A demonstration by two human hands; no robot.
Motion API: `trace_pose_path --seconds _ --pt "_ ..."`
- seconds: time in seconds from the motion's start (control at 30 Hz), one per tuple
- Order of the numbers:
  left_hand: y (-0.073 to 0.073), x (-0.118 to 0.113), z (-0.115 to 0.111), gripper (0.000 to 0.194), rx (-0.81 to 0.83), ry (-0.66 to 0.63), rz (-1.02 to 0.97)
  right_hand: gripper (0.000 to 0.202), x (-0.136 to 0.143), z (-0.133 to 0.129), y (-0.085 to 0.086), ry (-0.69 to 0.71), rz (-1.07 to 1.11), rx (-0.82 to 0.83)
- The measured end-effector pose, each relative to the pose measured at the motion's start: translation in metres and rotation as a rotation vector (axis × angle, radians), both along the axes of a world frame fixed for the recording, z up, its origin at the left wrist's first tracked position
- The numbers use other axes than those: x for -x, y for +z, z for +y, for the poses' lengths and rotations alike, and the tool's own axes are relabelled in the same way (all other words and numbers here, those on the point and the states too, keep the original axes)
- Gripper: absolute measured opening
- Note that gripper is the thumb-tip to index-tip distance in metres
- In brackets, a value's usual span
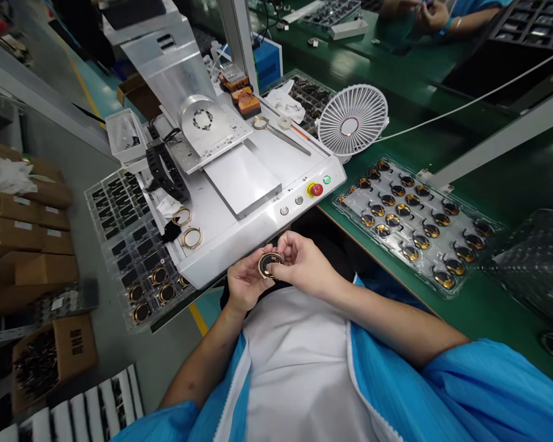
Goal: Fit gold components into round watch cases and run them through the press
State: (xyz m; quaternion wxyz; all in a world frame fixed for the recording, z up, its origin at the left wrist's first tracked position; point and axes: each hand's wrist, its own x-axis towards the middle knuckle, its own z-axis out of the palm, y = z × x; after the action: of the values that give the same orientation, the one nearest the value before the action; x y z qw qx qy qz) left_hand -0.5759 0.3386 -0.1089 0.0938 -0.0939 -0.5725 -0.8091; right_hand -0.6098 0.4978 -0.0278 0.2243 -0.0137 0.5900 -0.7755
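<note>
Round black-faced piece (267, 259): held between both hands, just in front of the white machine (233, 255) and above the white shirt (299, 325). Clamped at its left rim by the left hand (245, 280); gripped from the opposite side by the right hand (306, 265), under a thumb laid across its dark face. Well apart from two gold rings (191, 247) on the machine, and from the white fan (349, 126) and clear tray (467, 215) of round parts to the right
</note>
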Motion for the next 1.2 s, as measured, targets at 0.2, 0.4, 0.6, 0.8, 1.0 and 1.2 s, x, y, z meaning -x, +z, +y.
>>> trace_pose_path --seconds 0.2,0.4,0.6,0.8,1.0,1.2 --pt "0.001 0.0 -0.001 0.056 0.022 -0.009 0.036 0.032 0.001 -0.001 0.001 0.038 -0.023 0.022" --pt "0.001 0.0 -0.001 0.056 0.017 -0.016 0.044 0.032 0.001 0.0 0.0 0.025 -0.021 0.053" --pt "-0.001 -0.001 0.001 0.058 0.037 0.09 -0.053 0.037 0.004 -0.001 -0.006 0.03 -0.061 0.077" --pt "-0.001 -0.004 0.003 0.056 0.028 0.092 0.016 0.052 0.01 0.007 -0.013 0.175 -0.209 -0.026" --pt "0.002 -0.006 0.006 0.06 0.086 0.104 -0.049 0.06 0.01 0.014 -0.019 0.195 -0.302 0.03" --pt "0.004 -0.006 0.005 0.058 0.148 0.145 0.012 0.063 0.011 0.007 -0.02 0.209 -0.348 0.119"
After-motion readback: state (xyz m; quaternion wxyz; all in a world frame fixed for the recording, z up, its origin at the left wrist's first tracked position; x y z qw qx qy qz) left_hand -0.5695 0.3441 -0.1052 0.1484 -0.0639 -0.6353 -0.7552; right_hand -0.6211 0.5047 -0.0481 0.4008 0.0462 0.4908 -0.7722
